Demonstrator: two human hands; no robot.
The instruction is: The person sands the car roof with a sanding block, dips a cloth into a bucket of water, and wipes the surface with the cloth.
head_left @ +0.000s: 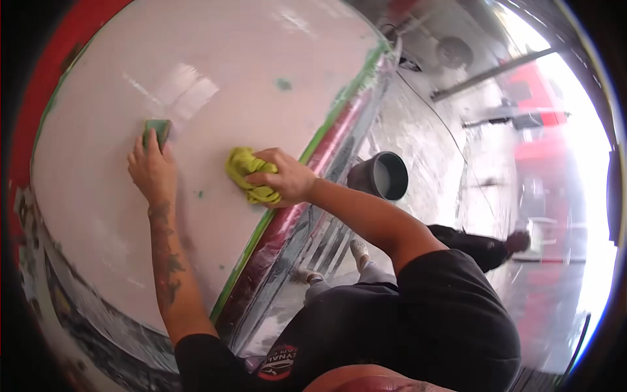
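Observation:
A large pale pink panel, wet and shiny, with green edges, fills the left of the head view. On its left part, my left hand grips a small green block with its fingers over it, the block resting on the surface. My right hand is closed around a bunched yellow-green cloth, near the panel's right edge. Part of the cloth is hidden under the fingers. Small green patches show through the pale surface.
A dark bucket holding cloudy liquid stands on the wet floor right of the panel. A dark red strip runs along the panel's edge. A cable crosses the floor. Slatted metal lies by my feet.

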